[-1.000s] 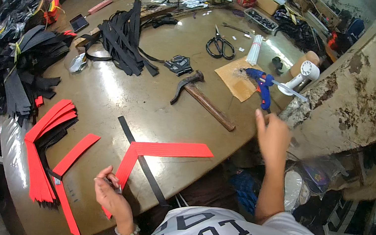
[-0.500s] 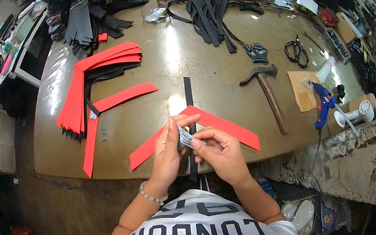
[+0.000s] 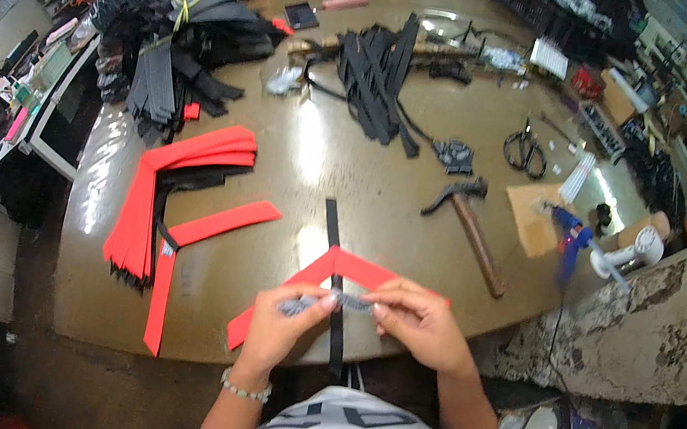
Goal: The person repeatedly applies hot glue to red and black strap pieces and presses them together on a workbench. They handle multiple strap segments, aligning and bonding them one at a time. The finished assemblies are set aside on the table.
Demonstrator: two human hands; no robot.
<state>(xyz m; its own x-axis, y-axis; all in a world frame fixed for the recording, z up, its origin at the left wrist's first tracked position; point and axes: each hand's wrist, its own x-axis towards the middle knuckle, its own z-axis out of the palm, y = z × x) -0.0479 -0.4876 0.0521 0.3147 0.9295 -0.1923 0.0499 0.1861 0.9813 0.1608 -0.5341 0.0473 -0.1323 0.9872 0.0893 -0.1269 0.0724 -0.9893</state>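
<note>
strip (image 3: 355,304), grey, pinched by left hand (image 3: 274,327) and right hand (image 3: 426,330) over black strap (image 3: 337,342)

v-bent red flat strip (image 3: 357,268) across narrow black flat strip (image 3: 336,340). over the v: left hand (image 3: 281,320), right hand (image 3: 425,325), both pinching small grey-white pliable piece (image 3: 354,303). left of v: fanned red strip stack (image 3: 141,206). right, beyond v: wooden-handled metal hammer (image 3: 477,238), black-handled scissors (image 3: 525,142), blue plastic glue gun (image 3: 576,237). straight beyond v: black flat strap heap (image 3: 373,82).
</note>
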